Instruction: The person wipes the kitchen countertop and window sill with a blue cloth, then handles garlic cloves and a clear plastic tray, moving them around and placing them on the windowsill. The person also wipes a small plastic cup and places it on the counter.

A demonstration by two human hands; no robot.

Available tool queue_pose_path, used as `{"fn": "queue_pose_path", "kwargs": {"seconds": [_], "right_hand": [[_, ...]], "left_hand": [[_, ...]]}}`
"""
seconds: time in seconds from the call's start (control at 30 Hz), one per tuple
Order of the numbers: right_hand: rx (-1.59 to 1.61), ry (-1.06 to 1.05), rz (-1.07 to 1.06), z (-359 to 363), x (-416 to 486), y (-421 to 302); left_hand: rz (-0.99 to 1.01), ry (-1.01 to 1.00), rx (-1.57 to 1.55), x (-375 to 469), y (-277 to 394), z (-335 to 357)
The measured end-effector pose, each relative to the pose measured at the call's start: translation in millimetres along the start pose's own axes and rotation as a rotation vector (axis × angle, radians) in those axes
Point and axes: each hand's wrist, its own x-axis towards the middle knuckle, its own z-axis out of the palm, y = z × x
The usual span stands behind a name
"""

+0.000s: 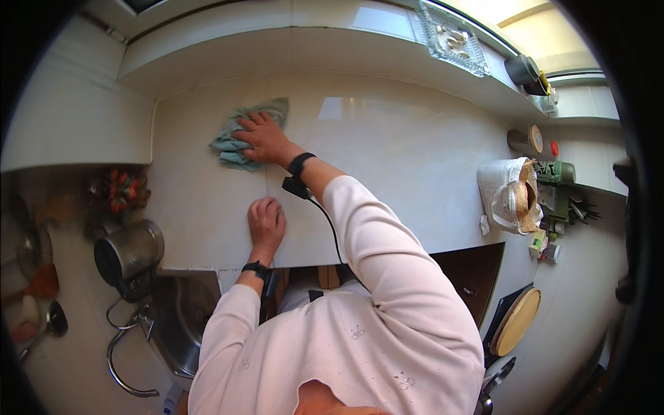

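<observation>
A crumpled green cloth [233,136] lies on the pale, glossy countertop [384,155], towards its left part. My right hand [263,137] presses flat on the cloth with fingers spread, its arm reaching across from the right. Nearer the counter's front edge, my left hand [266,224] rests on the surface with its fingers curled. No object shows in the left hand, though its palm side is hidden. Each wrist wears a black band, and a black cable runs from the right one.
At the left are a metal kettle [127,254], a steel sink [179,321] and a curved faucet [111,358]. A white bag [500,192] stands at the counter's right end. A glass tray [454,41] sits on the raised ledge. A round wooden board [519,321] leans at lower right.
</observation>
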Motion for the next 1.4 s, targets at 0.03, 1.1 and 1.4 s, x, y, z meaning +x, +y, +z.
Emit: {"fn": "queue_pose_path", "kwargs": {"seconds": [0.03, 1.1, 1.4], "right_hand": [[0.01, 0.056, -0.014, -4.8, 10.2, 13.8], [0.002, 0.136, 0.531, -166.6, -335.1, 57.4], [-0.416, 0.194, 1.085, -237.8, -502.1, 62.4]], "left_hand": [[0.002, -0.001, 0.011, -0.1, 1.6, -0.8], [0.006, -0.147, 0.221, 0.1, 7.6, 3.2], [0.03, -0.137, 0.219, -1.4, 5.4, 4.0]]}}
